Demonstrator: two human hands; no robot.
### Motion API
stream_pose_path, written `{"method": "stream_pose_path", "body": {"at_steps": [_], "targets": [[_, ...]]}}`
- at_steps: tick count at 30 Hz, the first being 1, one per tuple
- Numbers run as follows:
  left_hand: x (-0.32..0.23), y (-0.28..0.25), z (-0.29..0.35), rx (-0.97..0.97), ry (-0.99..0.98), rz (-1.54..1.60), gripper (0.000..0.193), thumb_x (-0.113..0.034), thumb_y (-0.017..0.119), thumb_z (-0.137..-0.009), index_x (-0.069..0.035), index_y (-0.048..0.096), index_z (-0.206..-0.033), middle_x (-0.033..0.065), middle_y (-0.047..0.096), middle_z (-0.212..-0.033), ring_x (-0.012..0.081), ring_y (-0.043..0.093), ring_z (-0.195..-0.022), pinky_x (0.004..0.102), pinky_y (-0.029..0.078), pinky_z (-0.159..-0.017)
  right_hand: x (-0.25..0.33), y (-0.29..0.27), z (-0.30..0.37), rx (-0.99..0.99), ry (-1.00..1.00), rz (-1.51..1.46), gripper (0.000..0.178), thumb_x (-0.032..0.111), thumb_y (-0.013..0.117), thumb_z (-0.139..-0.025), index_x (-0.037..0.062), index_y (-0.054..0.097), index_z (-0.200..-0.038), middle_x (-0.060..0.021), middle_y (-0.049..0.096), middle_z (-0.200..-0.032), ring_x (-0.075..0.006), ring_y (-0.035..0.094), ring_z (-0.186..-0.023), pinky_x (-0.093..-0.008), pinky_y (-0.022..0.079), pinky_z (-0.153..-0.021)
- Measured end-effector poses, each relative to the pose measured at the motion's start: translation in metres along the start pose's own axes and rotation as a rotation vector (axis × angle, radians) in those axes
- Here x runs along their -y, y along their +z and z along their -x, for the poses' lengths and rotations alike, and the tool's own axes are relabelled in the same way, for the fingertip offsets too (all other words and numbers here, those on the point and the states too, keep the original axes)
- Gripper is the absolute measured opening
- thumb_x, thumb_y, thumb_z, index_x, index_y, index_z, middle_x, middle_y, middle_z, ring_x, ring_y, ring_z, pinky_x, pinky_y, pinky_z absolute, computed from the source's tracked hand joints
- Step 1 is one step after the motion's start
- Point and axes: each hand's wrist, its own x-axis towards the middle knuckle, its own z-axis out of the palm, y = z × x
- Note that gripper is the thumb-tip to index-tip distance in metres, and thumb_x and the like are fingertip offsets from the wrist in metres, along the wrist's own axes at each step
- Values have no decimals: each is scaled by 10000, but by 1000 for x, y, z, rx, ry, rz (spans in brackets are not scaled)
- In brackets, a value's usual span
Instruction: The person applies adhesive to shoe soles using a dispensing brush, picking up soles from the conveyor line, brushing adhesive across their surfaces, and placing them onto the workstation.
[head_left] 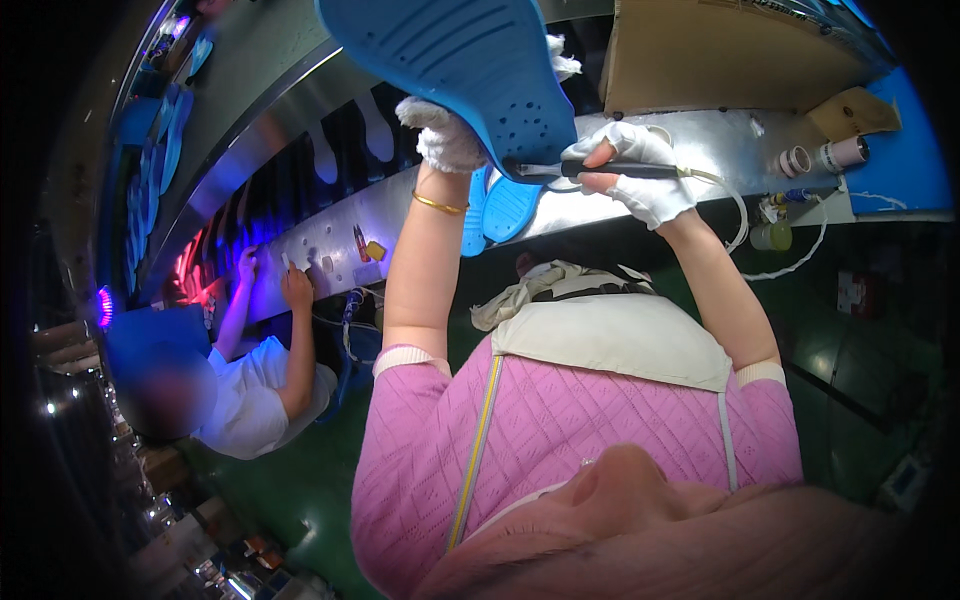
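Observation:
A large blue insole (450, 65) with grooves and small holes is held up over the bench. My left hand (447, 137), in a white glove, grips it from the left edge; the sole hides most of its fingers. White fabric shows past the far right edge of the insole. In my right hand (640, 165), also gloved with some fingertips bare, is a black-handled corded tool (600, 169). Its metal tip meets the lower end of the insole, or lies just in front of it; I cannot tell which. Below, more blue insoles (507, 210) lie on the metal bench.
Behind the bench stands a cardboard box (730, 60). Tape rolls (793, 161) sit at the right, near a pale hose (800, 270). A yellow block (376, 251) lies on the bench at left. A co-worker (262, 390) sits there, beside a conveyor (255, 75) carrying blue pieces.

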Motion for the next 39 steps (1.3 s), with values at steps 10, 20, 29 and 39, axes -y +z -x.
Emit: {"method": "stream_pose_path", "body": {"at_steps": [10,20,29,39], "targets": [[-9,7,-12,76,-159,-247,1244,-913,476,-507,-48,392,-1396,219,532,-1292,350,601,-1108,489,532,-885,9,-3,-8,0,-227,-1,151,-16,735,-740,41,619,-818,-110,668,-978,-210,652,-892,-310,541,-798],[-12,15,-23,-82,-497,-336,958,-767,548,-710,-38,476,-1327,181,644,-1083,266,671,-901,377,579,-777,9,-14,-9,178,95,-301,154,-43,731,-713,30,631,-806,-111,667,-945,-166,635,-828,-276,530,-777],[-7,16,-33,-383,-641,-393,697,-580,607,-848,-46,542,-1290,142,641,-1115,209,634,-934,336,521,-846,4,-16,-9,177,-32,-158,105,-16,700,-732,55,633,-772,-67,632,-822,-151,631,-808,-279,516,-770],[-5,16,-31,-275,-581,-400,791,-659,550,-826,-75,481,-1355,152,617,-1167,237,644,-938,361,550,-820,16,-36,-17,43,-156,-24,98,-27,692,-731,48,631,-745,-67,635,-899,-193,631,-812,-310,516,-744]]}}
